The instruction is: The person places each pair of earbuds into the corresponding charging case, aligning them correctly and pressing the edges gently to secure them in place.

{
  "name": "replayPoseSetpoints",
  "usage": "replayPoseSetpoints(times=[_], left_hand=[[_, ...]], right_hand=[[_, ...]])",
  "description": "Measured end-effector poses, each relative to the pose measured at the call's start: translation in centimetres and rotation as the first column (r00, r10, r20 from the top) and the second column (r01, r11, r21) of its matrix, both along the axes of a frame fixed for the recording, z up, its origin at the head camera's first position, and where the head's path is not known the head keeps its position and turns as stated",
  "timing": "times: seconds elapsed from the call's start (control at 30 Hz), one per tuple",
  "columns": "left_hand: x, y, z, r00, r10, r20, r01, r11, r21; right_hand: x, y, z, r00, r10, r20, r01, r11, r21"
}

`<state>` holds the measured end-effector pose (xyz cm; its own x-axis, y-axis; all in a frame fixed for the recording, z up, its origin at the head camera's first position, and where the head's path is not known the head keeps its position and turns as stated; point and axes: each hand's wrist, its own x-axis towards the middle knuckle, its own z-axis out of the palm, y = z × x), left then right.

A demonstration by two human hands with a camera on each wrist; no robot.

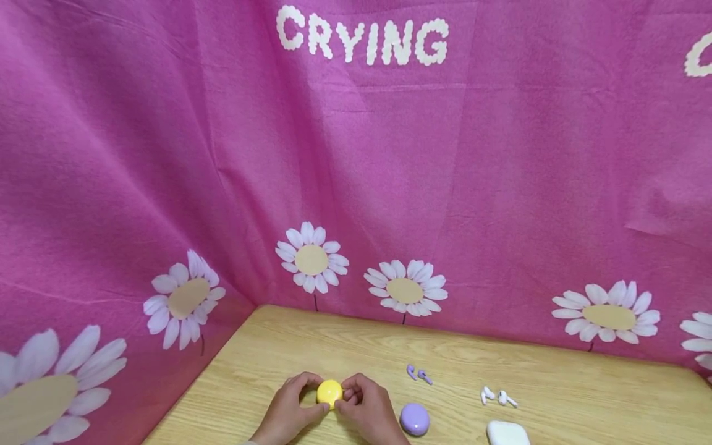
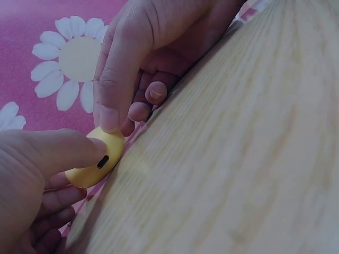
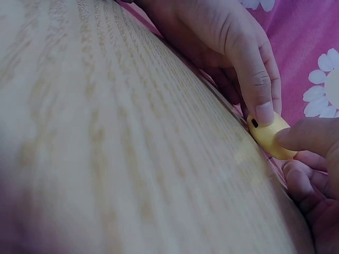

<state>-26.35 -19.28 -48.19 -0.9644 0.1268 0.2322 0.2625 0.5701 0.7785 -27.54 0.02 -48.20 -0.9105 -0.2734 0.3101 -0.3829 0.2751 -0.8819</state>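
A round, glossy yellow earbud case (image 1: 329,394) is held between both hands on the wooden table (image 1: 267,352) in the head view. My left hand (image 1: 290,409) grips its left side with thumb and fingers curled around the edge. From the right, my right hand (image 1: 369,409) pinches the same case between thumb and fingers. In the left wrist view a dark charging port (image 2: 103,162) shows on the case's near side, beside the left thumb. The case's lid looks closed, and its underside is hidden by the fingers.
A round purple case (image 1: 415,419) lies just right of my right hand, with two purple earbuds (image 1: 419,374) behind it. Farther right are two white earbuds (image 1: 499,397) and a white case (image 1: 507,434), cut by the frame's bottom edge. A pink flowered curtain (image 1: 356,185) borders the table.
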Motion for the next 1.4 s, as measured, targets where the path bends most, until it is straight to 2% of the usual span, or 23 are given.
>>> replayPoseSetpoints(times=[0.57,1.2,1.4], left_hand=[[-0.02,-0.06,-0.02,1.0,-0.02,-0.005,0.021,0.999,0.028],[0.01,-0.12,0.23,0.999,0.021,-0.042,-0.022,1.0,-0.01],[0.23,0.05,0.18,1.0,0.017,-0.012,-0.017,1.0,0.02]], right_hand=[[-0.2,-0.23,-0.07,0.999,-0.04,0.023,0.039,0.998,0.042],[-0.24,-0.42,0.23,0.999,-0.029,0.014,0.029,0.999,0.036],[-0.12,-0.32,0.04,0.999,-0.036,0.022,0.036,0.999,0.036]])
